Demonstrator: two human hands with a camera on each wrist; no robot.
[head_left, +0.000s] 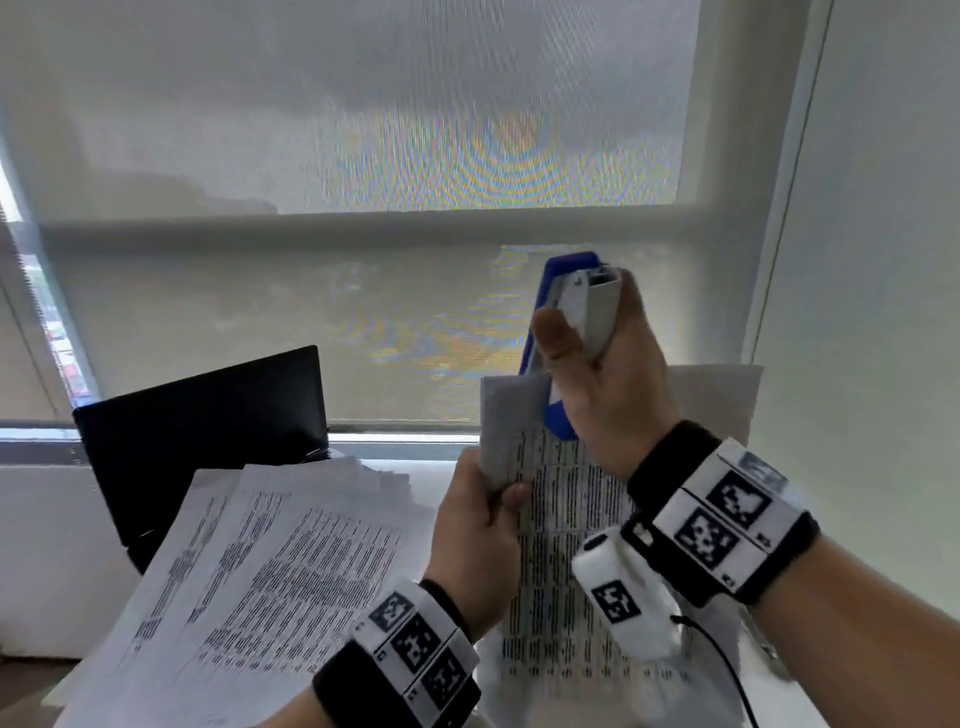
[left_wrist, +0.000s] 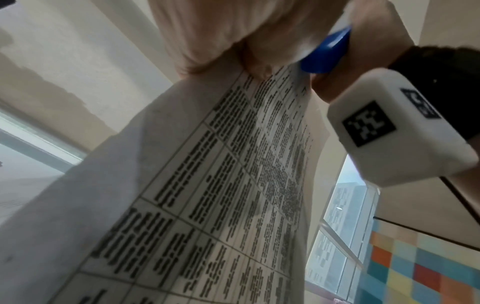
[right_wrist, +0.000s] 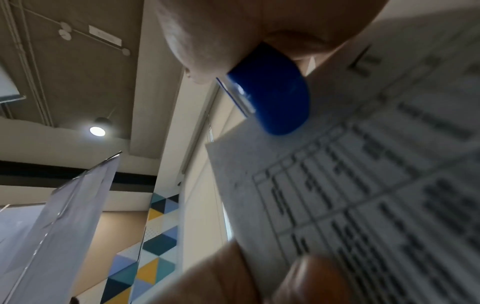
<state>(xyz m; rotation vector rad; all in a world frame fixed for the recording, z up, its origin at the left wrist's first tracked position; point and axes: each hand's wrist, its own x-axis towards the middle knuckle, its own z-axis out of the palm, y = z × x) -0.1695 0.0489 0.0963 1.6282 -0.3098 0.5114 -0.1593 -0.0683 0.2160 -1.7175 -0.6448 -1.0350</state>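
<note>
1. The left hand (head_left: 475, 525) is held up in front of the person. Its fingers and thumb are curled round the left edge of a set of printed sheets (head_left: 561, 519) and pinch it.
2. The sheets stand nearly upright in the air above the tabletop (head_left: 426, 486), with the printed table facing the person. Their lower part hangs down between the two forearms.
3. The right hand (head_left: 608, 395) is closed round a blue and grey stapler (head_left: 566, 332). The thumb lies across the grey side and the fingers wrap behind it.
4. The stapler points steeply downward, and its blue lower end meets the top of the sheets close to their upper left corner, just above the left hand.
5. In the right wrist view the blue nose (right_wrist: 275, 96) lies against the printed face near that corner. Whether the stapler is pressed fully shut cannot be told.
6. In the left wrist view the sheets (left_wrist: 207, 185) run up to the pinching fingers (left_wrist: 233, 30), with the blue nose (left_wrist: 327, 53) just beside them.
7. A loose pile of printed pages (head_left: 291, 561) lies fanned out on the tabletop to the left, well apart from the held sheets.
8. A dark laptop (head_left: 208, 415) stands open behind the pile, its screen black.
9. A pale roller blind (head_left: 363, 130) covers the window beyond.
</note>
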